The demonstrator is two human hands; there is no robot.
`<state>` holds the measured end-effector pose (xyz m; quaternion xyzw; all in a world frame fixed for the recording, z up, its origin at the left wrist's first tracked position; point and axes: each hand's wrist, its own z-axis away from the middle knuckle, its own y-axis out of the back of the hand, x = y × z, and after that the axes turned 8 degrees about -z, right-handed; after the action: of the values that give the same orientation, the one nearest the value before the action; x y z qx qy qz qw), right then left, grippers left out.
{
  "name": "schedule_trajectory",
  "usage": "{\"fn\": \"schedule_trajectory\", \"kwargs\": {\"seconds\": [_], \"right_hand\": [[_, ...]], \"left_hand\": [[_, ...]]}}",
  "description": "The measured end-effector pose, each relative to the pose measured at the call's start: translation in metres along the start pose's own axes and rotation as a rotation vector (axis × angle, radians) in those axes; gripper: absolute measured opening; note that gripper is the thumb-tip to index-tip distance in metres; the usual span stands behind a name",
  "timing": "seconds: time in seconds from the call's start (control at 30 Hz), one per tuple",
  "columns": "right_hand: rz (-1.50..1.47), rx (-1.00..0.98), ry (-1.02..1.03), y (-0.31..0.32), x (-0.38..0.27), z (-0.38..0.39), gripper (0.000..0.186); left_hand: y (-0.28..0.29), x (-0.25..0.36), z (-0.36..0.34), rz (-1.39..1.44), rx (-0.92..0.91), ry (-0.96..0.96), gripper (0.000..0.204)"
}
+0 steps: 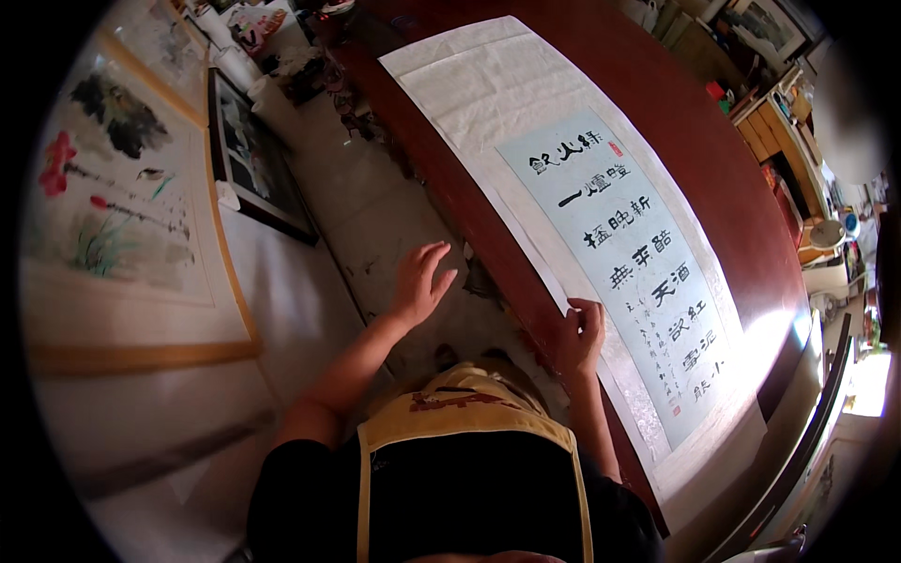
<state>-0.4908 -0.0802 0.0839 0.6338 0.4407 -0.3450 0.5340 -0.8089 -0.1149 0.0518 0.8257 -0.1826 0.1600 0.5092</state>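
The left hand (424, 286) hangs empty, fingers apart; the right hand (583, 345) seems to pinch the left edge of the long paper sheet (627, 267), spread on the red table (727, 202). A light, even grip should avoid creases.

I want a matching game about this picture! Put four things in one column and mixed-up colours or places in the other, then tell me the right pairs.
Things:
1. Left hand
2. Table
3. Right hand
4. Apron

Colours, places and states:
A. at the long edge of the scroll
B. yellowish tan
C. open, with nothing in it
D. dark red

Right pairs: 1-C, 2-D, 3-A, 4-B
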Motion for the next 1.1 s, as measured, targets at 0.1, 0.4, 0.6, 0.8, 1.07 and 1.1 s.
{"fn": "schedule_trajectory", "kwargs": {"seconds": [0.1, 0.4, 0.6, 0.8, 1.07, 1.1], "right_hand": [[-0.012, 0.038, -0.090, -0.027, 0.013, -0.032, 0.013], [-0.120, -0.034, -0.126, -0.123, 0.026, -0.138, 0.012], [-0.103, -0.021, -0.139, -0.135, 0.024, -0.182, 0.012], [-0.001, 0.123, -0.261, -0.136, 0.032, -0.183, 0.011], [0.052, 0.364, -0.580, -0.180, 0.024, -0.158, 0.017], [0.052, 0.394, -0.604, -0.185, 0.026, -0.157, 0.018]], "left_hand": [[-0.008, -0.031, -0.063, 0.016, 0.006, -0.067, 0.036], [-0.074, -0.140, -0.239, -0.266, -0.384, -0.305, 0.039], [-0.098, -0.189, -0.290, -0.330, -0.441, -0.531, 0.013], [-0.092, -0.205, -0.324, -0.119, -0.435, -0.539, 0.019], [-0.082, -0.282, -0.383, -0.352, -0.364, -0.396, 0.022], [-0.078, -0.293, -0.391, -0.368, -0.376, -0.388, 0.023]]}}
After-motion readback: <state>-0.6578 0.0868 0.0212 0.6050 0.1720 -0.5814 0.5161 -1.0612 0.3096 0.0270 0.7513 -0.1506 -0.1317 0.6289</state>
